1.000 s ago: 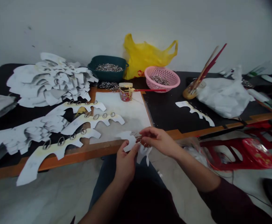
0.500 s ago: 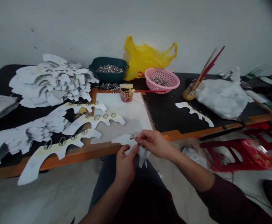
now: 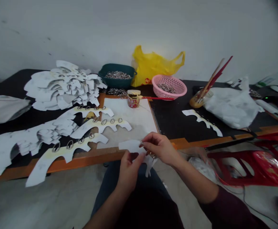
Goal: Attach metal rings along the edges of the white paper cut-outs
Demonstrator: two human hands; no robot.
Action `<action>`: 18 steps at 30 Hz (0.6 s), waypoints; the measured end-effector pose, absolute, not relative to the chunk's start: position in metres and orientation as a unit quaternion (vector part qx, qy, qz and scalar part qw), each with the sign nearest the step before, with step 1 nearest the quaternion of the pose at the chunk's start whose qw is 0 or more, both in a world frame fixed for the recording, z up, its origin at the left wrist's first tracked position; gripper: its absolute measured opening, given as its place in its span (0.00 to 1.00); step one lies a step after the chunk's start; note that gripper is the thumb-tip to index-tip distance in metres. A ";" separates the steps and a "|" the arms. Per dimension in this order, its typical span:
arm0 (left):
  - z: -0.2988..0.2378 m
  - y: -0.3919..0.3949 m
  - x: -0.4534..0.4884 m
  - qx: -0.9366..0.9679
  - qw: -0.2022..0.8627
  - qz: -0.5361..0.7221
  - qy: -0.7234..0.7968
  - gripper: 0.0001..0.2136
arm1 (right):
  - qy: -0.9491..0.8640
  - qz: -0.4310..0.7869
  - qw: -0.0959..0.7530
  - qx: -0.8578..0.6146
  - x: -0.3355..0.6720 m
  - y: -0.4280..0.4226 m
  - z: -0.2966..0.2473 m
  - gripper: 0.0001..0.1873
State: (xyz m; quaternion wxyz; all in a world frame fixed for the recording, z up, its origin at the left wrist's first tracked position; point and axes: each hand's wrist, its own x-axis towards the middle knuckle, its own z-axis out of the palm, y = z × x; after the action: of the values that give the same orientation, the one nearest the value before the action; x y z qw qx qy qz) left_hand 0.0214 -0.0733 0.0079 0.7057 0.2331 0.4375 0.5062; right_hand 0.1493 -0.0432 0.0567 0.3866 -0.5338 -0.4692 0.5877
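My left hand [image 3: 128, 173] pinches the near edge of a white scalloped cut-out piece [image 3: 128, 145] between thumb and fingers, at the table's front edge above my lap. On that piece, the thumb and forefinger of my right hand [image 3: 161, 149] close on a metal ring [image 3: 141, 143], partly hidden by the fingertips. More metal shows below the right fingers, where the piece hangs down. Left of my hands lies a similar white piece with upright rings along a yellowish glue band [image 3: 78, 147]. Another ringed piece [image 3: 103, 126] rests behind it.
Stacked white cut-outs [image 3: 64, 86] fill the table's left. At the back stand a green basin [image 3: 117, 83] of metal rings, a pink basket [image 3: 180, 90], a glue tub [image 3: 133, 101] with a red-handled brush and a yellow bag [image 3: 158, 65]. A red stool [image 3: 227, 165] is at right.
My right fingertips have moved left along the piece onto the ring, which stood uncovered before. The whole view has shifted slightly, so the table appears further right and a little lower.
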 end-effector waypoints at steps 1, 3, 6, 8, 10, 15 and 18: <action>0.009 -0.072 0.021 0.233 0.703 0.511 0.436 0.12 | -0.472 0.583 0.383 -0.539 0.147 -0.043 0.057 0.12; 0.012 -0.070 0.020 0.230 0.698 0.511 0.445 0.11 | -0.482 0.569 0.373 -0.552 0.143 -0.044 0.059 0.12; 0.018 -0.067 0.020 0.198 0.698 0.515 0.457 0.12 | -0.511 0.549 0.352 -0.559 0.141 -0.047 0.062 0.12; 0.025 -0.066 0.019 0.155 0.708 0.534 0.436 0.12 | -0.536 0.545 0.337 -0.550 0.146 -0.049 0.063 0.14; 0.033 -0.062 0.016 0.118 0.722 0.554 0.399 0.12 | -0.570 0.557 0.314 -0.515 0.154 -0.049 0.063 0.22; 0.059 -0.042 -0.019 0.077 0.732 0.561 0.380 0.12 | -0.614 0.611 0.183 -0.465 0.164 -0.038 0.063 0.17; 0.089 -0.018 -0.066 0.116 0.695 0.573 0.419 0.11 | -0.595 0.607 0.206 -0.486 0.156 -0.033 0.065 0.20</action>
State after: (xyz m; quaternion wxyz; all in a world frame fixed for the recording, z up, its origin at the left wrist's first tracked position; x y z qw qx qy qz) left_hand -0.0663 -0.0179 0.0888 0.6945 0.1160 0.4190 0.5732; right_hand 0.1556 -0.0327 0.0654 0.2065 -0.4856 -0.5946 0.6066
